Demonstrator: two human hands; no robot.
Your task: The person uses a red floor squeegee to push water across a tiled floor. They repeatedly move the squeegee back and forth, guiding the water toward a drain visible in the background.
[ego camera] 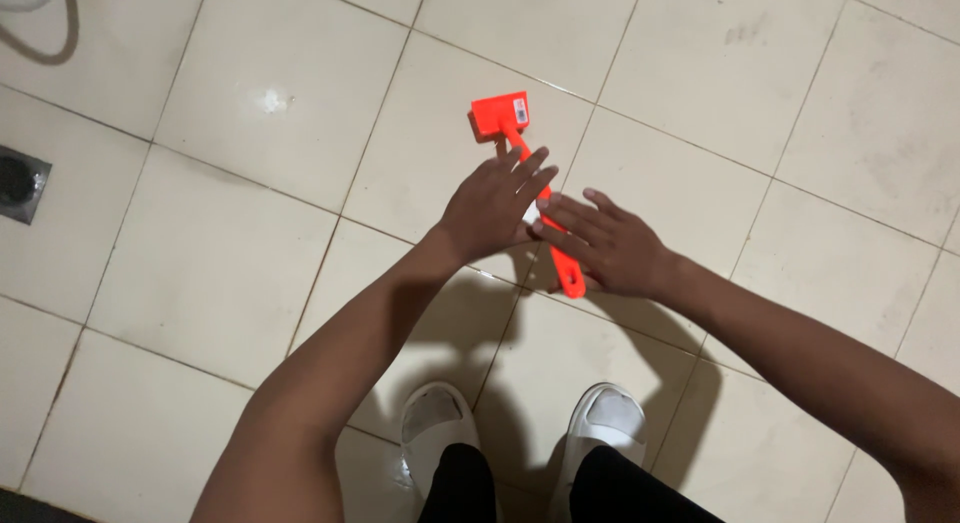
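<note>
Above a floor of pale square tiles (pixel 250 273), seen from the head camera looking straight down:

Item 1. Orange plastic brush (pixel 520 173), long-handled, with a flat rectangular head (pixel 499 116) at the far end bearing a small white sticker. The handle runs from the head toward the person, its near tip (pixel 572 283) showing below the hands. The brush sits in front of the person's feet, at about the middle of the view; whether it rests on the tiles or is held just above them cannot be told.

Item 2. Left hand (pixel 492 205), back upward, fingers stretched and slightly spread, laid over the upper part of the handle just below the head. Whether it grips the handle cannot be told.

Item 3. Right hand (pixel 612 245), back upward, fingers extended and pointing left, lying across the middle of the handle and touching the left hand's fingertips. A small white patch (pixel 531 215) shows between the two hands. Grip not discernible.

Item 4. Pair of white slip-on shoes (pixel 600 423), toes pointing toward the brush, with dark trouser legs above them.

Item 5. Square metal floor drain (pixel 18 183), at the left edge, well apart from the brush.

Item 6. Grey hose or cord (pixel 68 28), curving in the top left corner.
</note>
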